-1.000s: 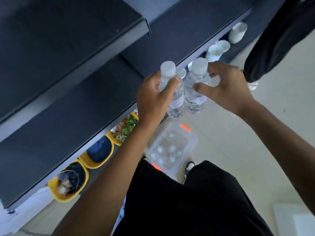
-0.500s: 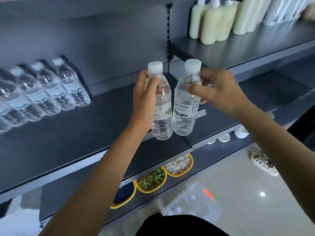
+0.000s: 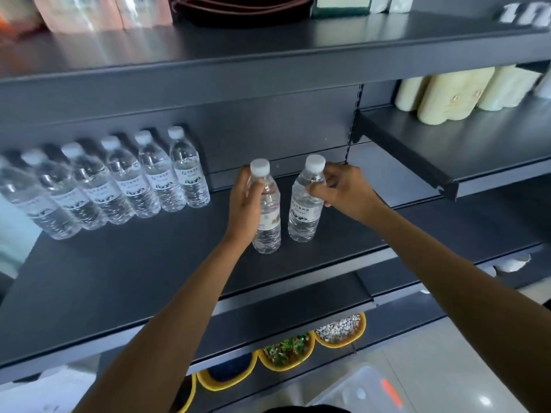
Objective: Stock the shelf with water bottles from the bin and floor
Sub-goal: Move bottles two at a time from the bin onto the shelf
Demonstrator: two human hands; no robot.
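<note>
Looking down first, I had the clear bin (image 3: pixel 343 383) on the floor at the bottom edge, too blurred for me to read its contents. Just beyond it, yellow bowls (image 3: pixel 286 367) sat in a line on the lowest level, one with green bits, one with pale gravel.

Up the forearms now, and there was the action! My left hand (image 3: pixel 244 204) was wrapped round the upper body of the left bottle (image 3: pixel 268 222), thumb across the front. My right hand (image 3: pixel 343 192) pinched the right bottle (image 3: pixel 304 216) at its shoulder, fingertips just under the white cap. Both bottles stood upright, side by side and slightly apart, over the middle of the dark shelf (image 3: pixel 119 269). Their bases were right down at the surface, though I couldn't tell whether they touched it.

Further back on the left, a row of water bottles (image 3: pixel 119 186) stood against the back panel, well apart from my pair. Off to the right, cream bottles (image 3: pixel 447 93) filled a higher ledge, and the upper shelf (image 3: pixel 268 49) carried blurred goods.
</note>
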